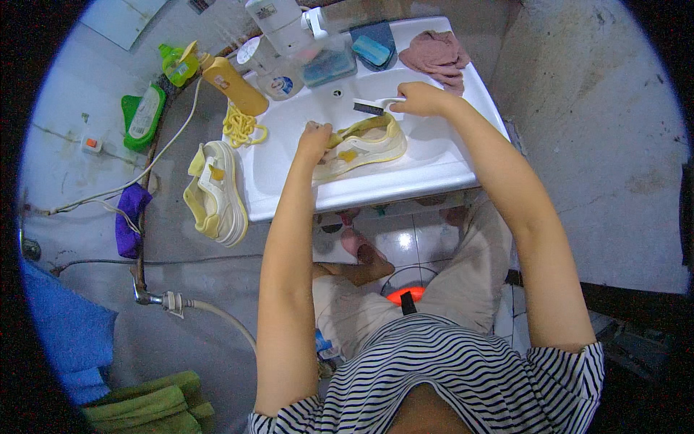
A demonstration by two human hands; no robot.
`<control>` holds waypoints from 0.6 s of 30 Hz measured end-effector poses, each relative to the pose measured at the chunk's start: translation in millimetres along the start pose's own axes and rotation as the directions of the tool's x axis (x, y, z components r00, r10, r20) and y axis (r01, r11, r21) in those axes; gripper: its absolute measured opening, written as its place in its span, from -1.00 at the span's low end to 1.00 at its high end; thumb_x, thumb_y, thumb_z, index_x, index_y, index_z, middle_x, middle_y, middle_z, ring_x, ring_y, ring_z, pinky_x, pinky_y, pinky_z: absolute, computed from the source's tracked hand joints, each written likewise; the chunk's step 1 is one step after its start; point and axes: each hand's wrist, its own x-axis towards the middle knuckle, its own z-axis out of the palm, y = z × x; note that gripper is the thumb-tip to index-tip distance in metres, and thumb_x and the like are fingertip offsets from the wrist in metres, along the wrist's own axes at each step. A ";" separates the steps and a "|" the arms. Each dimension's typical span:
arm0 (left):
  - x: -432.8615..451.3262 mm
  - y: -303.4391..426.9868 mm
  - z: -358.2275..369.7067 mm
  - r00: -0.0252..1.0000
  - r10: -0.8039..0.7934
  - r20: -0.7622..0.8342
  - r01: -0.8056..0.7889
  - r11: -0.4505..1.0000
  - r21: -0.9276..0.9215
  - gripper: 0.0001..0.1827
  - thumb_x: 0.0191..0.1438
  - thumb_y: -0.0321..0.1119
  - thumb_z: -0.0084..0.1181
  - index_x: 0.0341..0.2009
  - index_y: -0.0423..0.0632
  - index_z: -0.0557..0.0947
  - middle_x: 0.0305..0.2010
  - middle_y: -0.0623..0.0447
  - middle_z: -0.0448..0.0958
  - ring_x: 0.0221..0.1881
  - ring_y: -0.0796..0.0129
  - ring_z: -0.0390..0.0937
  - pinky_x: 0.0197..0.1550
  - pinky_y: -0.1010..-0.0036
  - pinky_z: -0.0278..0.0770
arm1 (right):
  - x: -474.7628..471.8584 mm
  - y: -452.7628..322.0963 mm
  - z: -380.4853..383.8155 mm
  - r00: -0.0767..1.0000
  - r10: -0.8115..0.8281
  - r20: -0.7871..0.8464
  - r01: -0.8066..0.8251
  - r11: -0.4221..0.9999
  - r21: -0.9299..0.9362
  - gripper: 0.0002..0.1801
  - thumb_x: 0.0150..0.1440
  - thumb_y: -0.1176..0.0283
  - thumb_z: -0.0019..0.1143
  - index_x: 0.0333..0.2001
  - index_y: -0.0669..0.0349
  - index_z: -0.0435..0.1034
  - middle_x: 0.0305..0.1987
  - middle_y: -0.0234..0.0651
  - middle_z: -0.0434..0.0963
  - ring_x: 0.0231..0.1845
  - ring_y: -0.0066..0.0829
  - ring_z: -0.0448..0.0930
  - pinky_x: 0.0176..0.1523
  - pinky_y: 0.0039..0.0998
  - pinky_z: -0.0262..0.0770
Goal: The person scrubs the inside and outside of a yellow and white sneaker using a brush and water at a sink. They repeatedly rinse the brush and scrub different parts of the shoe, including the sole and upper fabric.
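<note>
A white and yellow sneaker lies in the white sink, its laces out. My left hand grips it at the toe and tongue end. My right hand is closed around the white handle of a scrub brush, whose dark bristles face down just above the shoe's heel collar. The matching sneaker rests left of the sink. Yellow shoelaces lie bundled at the sink's upper left corner.
Along the sink's back stand a yellow bottle, a clear plastic container and a blue soap bar. A pink cloth drapes over the right rear corner. A white cable and a hose run at the left.
</note>
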 end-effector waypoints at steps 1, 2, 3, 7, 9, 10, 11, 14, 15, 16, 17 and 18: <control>-11.7 29.0 -4.6 0.996 -0.071 0.049 0.070 0.997 0.031 -0.54 0.05 -0.05 0.00 -0.18 -0.22 0.54 -0.10 -0.29 0.49 -0.20 -0.12 0.52 -0.12 0.30 0.54 | 0.8 5.1 2.1 1.000 0.008 0.000 -0.008 1.000 -0.013 -0.39 0.02 0.00 0.10 -0.11 0.37 0.39 -0.11 0.03 0.52 -0.11 -0.10 0.54 -0.05 -0.27 0.45; -14.9 34.3 -7.2 0.989 -0.134 0.067 0.131 0.990 0.051 -0.47 0.01 0.00 0.06 -0.12 -0.22 0.51 -0.05 -0.31 0.45 -0.19 -0.12 0.52 -0.12 0.31 0.54 | 1.8 4.6 2.5 1.000 0.003 0.000 -0.003 1.000 -0.025 -0.39 0.02 -0.01 0.10 -0.11 0.36 0.39 -0.10 0.04 0.52 -0.09 -0.09 0.53 -0.02 -0.26 0.43; -18.0 39.3 -9.4 0.977 -0.197 0.084 0.191 0.979 0.073 -0.39 -0.04 0.04 0.12 -0.05 -0.22 0.48 -0.01 -0.33 0.42 -0.17 -0.13 0.52 -0.11 0.33 0.55 | 2.7 3.4 2.3 1.000 0.006 0.011 -0.005 1.000 -0.029 -0.40 0.02 0.00 0.10 -0.11 0.36 0.39 -0.09 0.04 0.52 -0.08 -0.09 0.53 -0.01 -0.26 0.42; -7.6 13.2 -6.5 0.950 -0.263 0.170 0.261 0.965 0.036 -0.14 -0.17 0.14 0.21 0.12 -0.20 0.35 0.06 -0.29 0.40 0.03 -0.02 0.44 -0.05 0.33 0.51 | 1.2 -3.0 -0.2 1.000 0.008 0.022 -0.008 1.000 -0.020 -0.40 0.02 0.01 0.09 -0.10 0.36 0.39 -0.07 0.05 0.51 -0.05 -0.08 0.52 0.02 -0.27 0.40; -8.8 13.2 -6.6 0.936 -0.309 0.167 0.284 0.946 0.158 -0.08 -0.19 0.19 0.19 0.14 -0.20 0.30 0.06 -0.26 0.42 0.11 0.02 0.40 0.01 0.32 0.46 | -1.8 -5.5 -2.0 1.000 0.013 0.011 -0.013 1.000 -0.011 -0.40 0.02 0.01 0.09 -0.10 0.36 0.39 -0.07 0.04 0.51 -0.05 -0.08 0.52 0.01 -0.27 0.40; -10.7 19.1 -8.9 0.926 -0.361 0.112 0.315 0.900 0.300 -0.04 -0.21 0.24 0.17 0.16 -0.19 0.28 0.08 -0.25 0.41 0.11 0.02 0.40 0.04 0.32 0.43 | -2.8 -5.8 -2.1 1.000 0.021 0.005 -0.021 1.000 -0.010 -0.41 0.02 0.01 0.09 -0.10 0.36 0.39 -0.07 0.04 0.51 -0.05 -0.08 0.52 0.01 -0.27 0.40; -11.7 22.6 -9.5 0.914 -0.404 0.049 0.345 0.833 0.433 0.01 -0.22 0.29 0.16 0.18 -0.18 0.25 0.09 -0.25 0.40 0.11 0.01 0.40 0.08 0.32 0.40 | -3.4 -5.2 -1.3 1.000 0.028 0.000 -0.029 1.000 -0.009 -0.41 0.02 0.02 0.09 -0.10 0.36 0.39 -0.07 0.04 0.51 -0.05 -0.08 0.52 0.02 -0.27 0.40; -10.8 18.0 -4.9 0.862 -0.507 0.005 0.458 0.783 0.420 0.03 -0.29 0.31 0.20 0.17 -0.15 0.28 0.12 -0.21 0.40 0.14 0.02 0.39 0.15 0.25 0.31 | 0.3 -0.1 1.8 1.000 -0.009 -0.022 0.009 1.000 0.002 -0.41 0.02 0.02 0.09 -0.11 0.36 0.40 -0.09 0.04 0.51 -0.07 -0.07 0.52 0.01 -0.27 0.40; -11.4 19.4 -5.2 0.845 -0.535 0.011 0.483 0.771 0.416 0.03 -0.30 0.30 0.22 0.17 -0.14 0.29 0.13 -0.21 0.40 0.14 0.02 0.38 0.15 0.23 0.30 | 0.7 0.4 1.8 1.000 -0.013 -0.022 0.012 1.000 -0.008 -0.41 0.02 0.02 0.09 -0.11 0.36 0.40 -0.09 0.04 0.52 -0.07 -0.07 0.52 0.01 -0.27 0.40; -10.9 17.9 -6.6 0.844 -0.536 0.034 0.486 0.789 0.376 0.02 -0.31 0.28 0.23 0.16 -0.14 0.30 0.12 -0.20 0.40 0.15 0.03 0.38 0.15 0.23 0.31 | 1.0 0.9 1.8 1.000 -0.016 -0.022 0.015 1.000 -0.018 -0.41 0.02 0.02 0.09 -0.11 0.36 0.40 -0.10 0.04 0.52 -0.07 -0.07 0.53 0.01 -0.27 0.40; -9.9 15.6 -8.9 0.843 -0.534 0.056 0.488 0.806 0.336 0.01 -0.32 0.27 0.25 0.15 -0.14 0.31 0.12 -0.20 0.41 0.15 0.03 0.37 0.14 0.24 0.31 | 1.0 1.3 1.8 1.000 -0.018 -0.023 0.018 0.999 -0.028 -0.41 0.02 0.02 0.09 -0.11 0.36 0.40 -0.10 0.04 0.52 -0.07 -0.07 0.53 0.01 -0.27 0.41; -10.0 13.8 -11.0 0.842 -0.534 0.077 0.492 0.819 0.295 0.00 -0.33 0.25 0.26 0.14 -0.14 0.32 0.12 -0.20 0.41 0.16 0.03 0.37 0.14 0.24 0.31 | 0.7 0.2 1.4 1.000 -0.010 -0.026 0.009 1.000 -0.024 -0.41 0.02 0.02 0.09 -0.11 0.36 0.40 -0.10 0.05 0.52 -0.08 -0.06 0.53 0.01 -0.27 0.41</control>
